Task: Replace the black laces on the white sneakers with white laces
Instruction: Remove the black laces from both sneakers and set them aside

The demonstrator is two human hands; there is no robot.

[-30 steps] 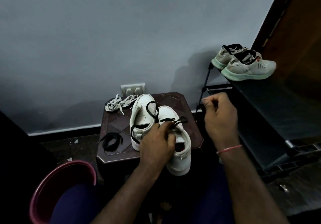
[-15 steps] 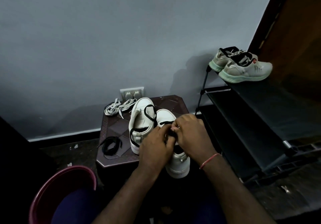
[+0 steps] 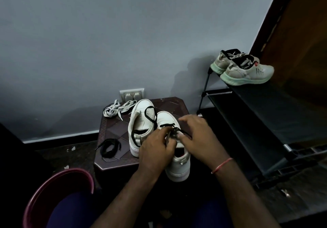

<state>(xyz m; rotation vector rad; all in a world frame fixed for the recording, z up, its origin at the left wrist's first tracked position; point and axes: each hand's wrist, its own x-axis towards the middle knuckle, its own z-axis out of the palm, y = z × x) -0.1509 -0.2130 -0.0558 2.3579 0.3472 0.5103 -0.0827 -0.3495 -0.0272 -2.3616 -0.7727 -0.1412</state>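
Back in from the right comes your right hand (image 3: 198, 137), pinching the black lace (image 3: 169, 125) on the near white leather sneaker (image 3: 178, 167); your left hand (image 3: 155, 151) grips that lace too. Sneaker sits on the dark brown counter (image 3: 115, 127), near edge, with the bundled white laces (image 3: 115, 109) far left.

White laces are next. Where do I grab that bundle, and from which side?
Pinch the white laces at the bunched middle, from above and the left: they lie flat at the back corner of the table, and the sneaker crowds their right end.
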